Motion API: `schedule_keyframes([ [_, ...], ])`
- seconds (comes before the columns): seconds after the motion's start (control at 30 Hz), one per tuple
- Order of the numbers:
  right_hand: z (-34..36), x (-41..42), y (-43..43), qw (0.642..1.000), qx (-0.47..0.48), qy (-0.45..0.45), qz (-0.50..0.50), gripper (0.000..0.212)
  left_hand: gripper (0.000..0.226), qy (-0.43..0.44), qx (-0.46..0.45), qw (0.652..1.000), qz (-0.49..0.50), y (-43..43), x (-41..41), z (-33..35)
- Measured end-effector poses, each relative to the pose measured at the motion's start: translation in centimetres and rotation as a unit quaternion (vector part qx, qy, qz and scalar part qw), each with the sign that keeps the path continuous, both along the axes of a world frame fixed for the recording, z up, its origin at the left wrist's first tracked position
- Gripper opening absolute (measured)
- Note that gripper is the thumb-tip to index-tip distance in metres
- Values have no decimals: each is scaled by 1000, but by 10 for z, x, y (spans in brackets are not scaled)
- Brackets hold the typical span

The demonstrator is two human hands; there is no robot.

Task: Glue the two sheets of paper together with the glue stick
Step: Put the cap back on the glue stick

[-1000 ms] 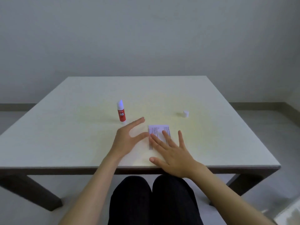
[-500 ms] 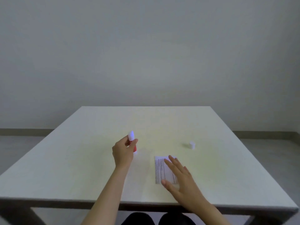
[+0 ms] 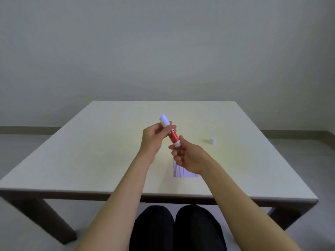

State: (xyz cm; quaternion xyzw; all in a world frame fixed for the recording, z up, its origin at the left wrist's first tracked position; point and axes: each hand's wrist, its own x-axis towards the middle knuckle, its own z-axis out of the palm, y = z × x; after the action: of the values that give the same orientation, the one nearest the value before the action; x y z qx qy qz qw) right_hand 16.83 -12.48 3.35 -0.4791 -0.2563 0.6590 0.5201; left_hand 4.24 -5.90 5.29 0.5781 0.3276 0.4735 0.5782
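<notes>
Your left hand grips glue stick mid-barrel above worktop, uncapped tip tilted toward 11 o'clock; right hand pinches base, likely to twist. Printed paper lies beneath; cap parked at 3 o'clock.

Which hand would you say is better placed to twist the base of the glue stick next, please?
The right hand, probably: its fingertips sit at the white base of the glue stick, while the left hand grips the upper body just below the white top end.
</notes>
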Motion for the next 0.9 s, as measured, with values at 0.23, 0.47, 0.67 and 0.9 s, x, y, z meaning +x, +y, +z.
schedule_keyframes([
  [0.23, -21, -13, -11, 923, 221, -262, -175, 18, 11, 35, 1, 998, 58, -8, 3, -3],
  [0.47, -10, -5, -17, 997, 53, -31, -42, 63, 14, 29, -4, 999, 38, -13, 5, 4],
  [0.67, -12, -8, -18, 962, 195, -157, -108, 23, 12, 29, 1, 998, 54, -12, 6, 10],
  [0.9, -9, -11, -17, 923, 162, -300, -175, 40, 15, 19, -19, 998, 60, -17, 6, 10],
])
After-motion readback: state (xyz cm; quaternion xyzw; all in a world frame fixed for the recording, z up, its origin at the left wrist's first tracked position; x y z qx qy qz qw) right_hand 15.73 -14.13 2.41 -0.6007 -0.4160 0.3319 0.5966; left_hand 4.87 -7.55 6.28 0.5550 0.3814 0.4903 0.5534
